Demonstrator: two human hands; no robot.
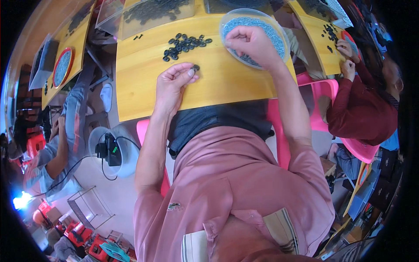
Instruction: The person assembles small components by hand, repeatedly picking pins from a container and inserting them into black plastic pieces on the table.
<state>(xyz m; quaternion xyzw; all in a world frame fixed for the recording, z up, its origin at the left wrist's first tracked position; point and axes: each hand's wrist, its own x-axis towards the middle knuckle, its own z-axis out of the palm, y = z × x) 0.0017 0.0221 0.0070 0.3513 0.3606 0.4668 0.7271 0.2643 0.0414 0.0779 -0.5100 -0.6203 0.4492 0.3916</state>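
Note:
Thumb and forefinger of my left hand (170, 89) pinch a small round black piece (196, 67) just above the yellow table (144, 87). My right hand (259, 47) is over a clear round bowl (286, 48) heaped with small silvery-blue metal pins or screws (255, 22). Its fingers are curled together at the bowl's left side, and anything between them is too small to make out. Beyond my left hand lies a loose pile of black ring-like pieces (188, 45). Two tiny dark bits (138, 36) sit farther left on the tabletop.
A clear bin (190, 9) of black parts stands at the table's far edge. Co-workers sit at tables on both sides; one in a dark red top (364, 109) handles parts at the right. A clear bucket (126, 153) with a black device stands on the floor at the left.

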